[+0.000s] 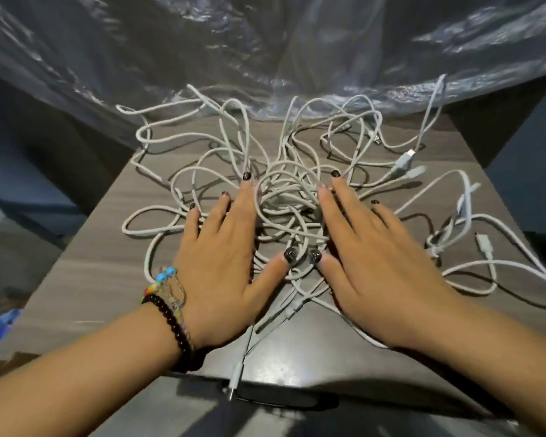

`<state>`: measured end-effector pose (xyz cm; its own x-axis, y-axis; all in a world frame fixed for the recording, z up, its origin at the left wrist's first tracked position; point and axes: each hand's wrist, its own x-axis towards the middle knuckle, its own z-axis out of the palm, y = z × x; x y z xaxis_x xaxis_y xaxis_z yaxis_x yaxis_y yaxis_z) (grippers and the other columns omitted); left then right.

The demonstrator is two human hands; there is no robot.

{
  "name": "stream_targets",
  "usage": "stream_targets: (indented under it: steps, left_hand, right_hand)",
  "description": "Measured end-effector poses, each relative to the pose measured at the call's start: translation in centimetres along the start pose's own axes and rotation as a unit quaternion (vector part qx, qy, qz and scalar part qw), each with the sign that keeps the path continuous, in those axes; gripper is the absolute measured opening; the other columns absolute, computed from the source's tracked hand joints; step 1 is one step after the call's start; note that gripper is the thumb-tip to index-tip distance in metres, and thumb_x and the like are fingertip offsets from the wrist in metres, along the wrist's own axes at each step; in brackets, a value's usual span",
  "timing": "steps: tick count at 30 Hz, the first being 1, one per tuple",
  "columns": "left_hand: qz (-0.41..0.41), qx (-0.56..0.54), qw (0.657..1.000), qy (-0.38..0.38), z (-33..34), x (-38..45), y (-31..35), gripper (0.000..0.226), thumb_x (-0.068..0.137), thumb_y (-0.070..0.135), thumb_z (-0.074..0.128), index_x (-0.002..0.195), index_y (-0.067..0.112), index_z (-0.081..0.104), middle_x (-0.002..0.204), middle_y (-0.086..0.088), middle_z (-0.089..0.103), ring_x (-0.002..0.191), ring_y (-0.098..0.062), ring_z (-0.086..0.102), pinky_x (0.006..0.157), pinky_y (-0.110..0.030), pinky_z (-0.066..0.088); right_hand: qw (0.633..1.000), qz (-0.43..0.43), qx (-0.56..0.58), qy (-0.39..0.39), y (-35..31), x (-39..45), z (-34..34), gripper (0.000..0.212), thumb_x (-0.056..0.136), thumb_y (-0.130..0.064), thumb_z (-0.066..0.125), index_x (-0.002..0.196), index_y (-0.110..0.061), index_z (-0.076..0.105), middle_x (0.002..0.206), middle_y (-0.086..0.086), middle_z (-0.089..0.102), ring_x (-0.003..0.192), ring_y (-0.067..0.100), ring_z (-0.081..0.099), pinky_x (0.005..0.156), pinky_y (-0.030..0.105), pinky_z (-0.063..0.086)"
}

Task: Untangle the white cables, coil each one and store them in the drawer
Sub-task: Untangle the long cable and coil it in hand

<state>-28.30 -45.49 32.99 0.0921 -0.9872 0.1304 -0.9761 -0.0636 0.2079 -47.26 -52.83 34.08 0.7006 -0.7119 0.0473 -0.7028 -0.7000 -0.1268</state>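
A tangle of white cables (284, 197) sprawls over the grey wood-grain top of a small cabinet (85, 279). My left hand (221, 257), with beaded bracelets at the wrist, lies flat on the left side of the knot, fingers straight. On the right side rests my right hand (369, 260), also flat with straight fingers. The two thumbs nearly meet over the cables. One connector end (234, 380) hangs over the front edge. More plugs (404, 159) lie at the far right.
Crinkled clear plastic sheeting (265, 45) covers the area behind the cabinet top. A dark recessed slot (281, 398) runs along the front below the top's edge. Dark floor lies on both sides, with something blue (0, 323) at the lower left.
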Motion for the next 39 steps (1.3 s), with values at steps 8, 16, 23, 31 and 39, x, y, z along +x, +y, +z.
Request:
stream_targets:
  steps: [8, 16, 23, 31, 39]
  left_hand:
    - [0.013, 0.000, 0.999, 0.032, 0.7, 0.3, 0.5, 0.092, 0.076, 0.068, 0.013, 0.153, 0.020, -0.001, 0.161, 0.005, 0.012, 0.145, -0.017, 0.018, 0.116, -0.048, 0.010]
    - [0.023, -0.037, 0.996, 0.075, 0.2, -0.3, 1.3, 0.082, 0.080, 0.059, 0.032, 0.150, 0.020, 0.015, 0.136, -0.003, 0.054, 0.120, -0.026, 0.051, 0.101, -0.049, 0.037]
    - [-0.007, -0.113, 0.992, 0.062, -1.9, -2.1, 2.2, 0.049, 0.085, 0.044, 0.040, 0.128, 0.021, 0.035, 0.122, -0.005, 0.053, 0.107, -0.027, 0.054, 0.092, -0.043, 0.045]
    - [-0.025, -0.029, 0.999, 0.018, -7.6, -9.1, 4.7, 0.051, 0.098, 0.040, 0.042, 0.139, 0.010, 0.038, 0.139, -0.013, 0.048, 0.126, -0.028, 0.046, 0.099, -0.032, 0.034]
    - [-0.056, 0.017, 0.998, -0.018, -8.9, -16.3, 5.2, 0.043, 0.096, 0.043, 0.041, 0.127, 0.014, 0.050, 0.126, -0.009, 0.059, 0.110, -0.026, 0.057, 0.093, -0.038, 0.046]
  right_hand:
    - [0.999, -0.023, 0.004, 0.025, 0.9, -0.3, -0.3, 0.069, 0.098, -0.044, 0.025, 0.152, -0.021, -0.011, 0.161, 0.001, -0.014, 0.147, 0.022, 0.014, 0.114, 0.034, 0.018]
    - [0.994, -0.013, 0.055, 0.096, 0.4, -1.1, -0.1, 0.063, 0.100, -0.035, 0.038, 0.154, -0.020, 0.010, 0.162, -0.003, 0.002, 0.142, 0.024, 0.028, 0.106, 0.040, 0.036]
    - [0.992, -0.036, 0.061, 0.106, -0.4, -2.7, -2.7, 0.053, 0.099, -0.022, 0.042, 0.150, -0.022, 0.029, 0.160, -0.007, 0.020, 0.143, 0.015, 0.027, 0.115, 0.039, 0.029]
    - [0.997, -0.045, 0.034, 0.046, -3.8, -10.0, -7.4, 0.055, 0.096, -0.025, 0.047, 0.149, -0.025, 0.031, 0.153, -0.002, 0.035, 0.139, 0.018, 0.034, 0.114, 0.036, 0.029]
    - [0.997, 0.033, 0.071, 0.017, -6.0, -18.2, -8.5, 0.070, 0.094, -0.033, 0.052, 0.152, -0.029, 0.014, 0.153, 0.001, 0.035, 0.138, 0.023, 0.037, 0.112, 0.039, 0.034]
